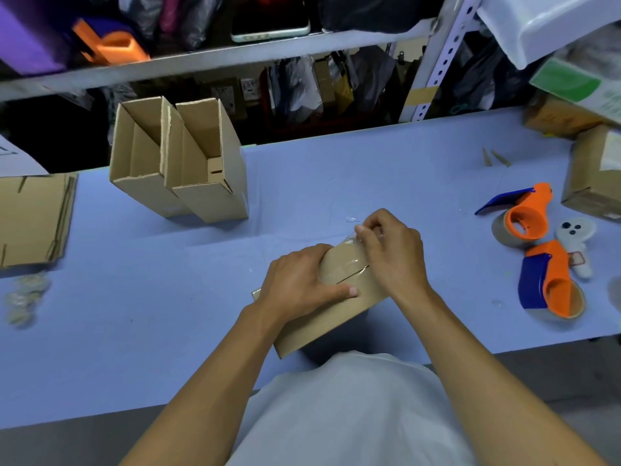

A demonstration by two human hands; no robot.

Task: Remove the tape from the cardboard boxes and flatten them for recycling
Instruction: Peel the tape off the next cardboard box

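Box in hand: a small closed cardboard box (339, 304) lies on the blue counter (151, 314), just in front of the person's body, with a seam slit showing on its top face.
Long axis: it runs on a slant, from the near left corner up to the far right corner, where the tape is.
Tape: a clear tape strip (353, 253) runs over the far right end of the box; its loose end is lifted off the cardboard at that end.
Right hand (391, 250): fingers curled together, pinching the lifted tape end; it sits at the far right end of the box and is the hand nearer the tape.
Left hand (302, 284): laid on the top face, thumb stretched along the near edge, fingers curled over the far side; it grips the box and holds it down against the counter.
Key relation: the rest of the tape lies toward the left hand from the pinch, along the long axis, so the peel probably has to run back along the box while the left hand braces it.
Stage: judged as mid-peel on this box; flattening not yet done.
Other boxes: two open cardboard boxes (181, 163) stand side by side further back on the left, well apart from the hands; flattened cardboard (33, 220) lies at the far left.
Nearby: two orange tape dispensers (537, 250) lie to the right, untouched.
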